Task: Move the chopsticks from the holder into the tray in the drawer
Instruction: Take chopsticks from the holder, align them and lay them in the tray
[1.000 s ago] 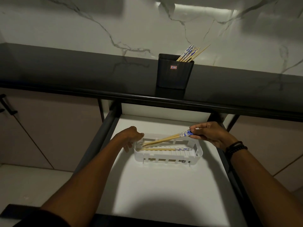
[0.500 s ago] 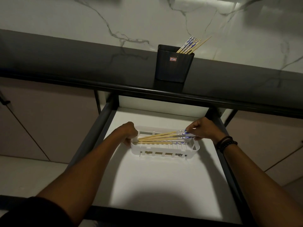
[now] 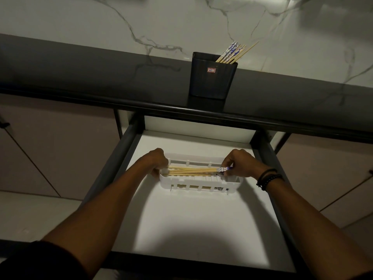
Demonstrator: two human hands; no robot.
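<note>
A white slotted tray [image 3: 199,183] sits in the open white drawer [image 3: 193,225]. Several wooden chopsticks with blue-and-white ends [image 3: 193,171] lie lengthwise in it. My right hand [image 3: 240,164] pinches their patterned ends at the tray's right side. My left hand [image 3: 156,162] curls round the tray's left end, by the plain tips. On the dark counter stands a black holder [image 3: 213,76] with several more chopsticks [image 3: 232,53] leaning out to the right.
The dark countertop edge [image 3: 181,110] overhangs the drawer's back. Dark drawer rails [image 3: 119,158] run along both sides. Closed cabinet doors [image 3: 56,150] flank the drawer. A marble wall [image 3: 141,23] rises behind the holder.
My right hand has lowered the chopsticks it carried into the tray beside the ones lying there. My left hand stayed at the tray's left end. The view has tilted down.
</note>
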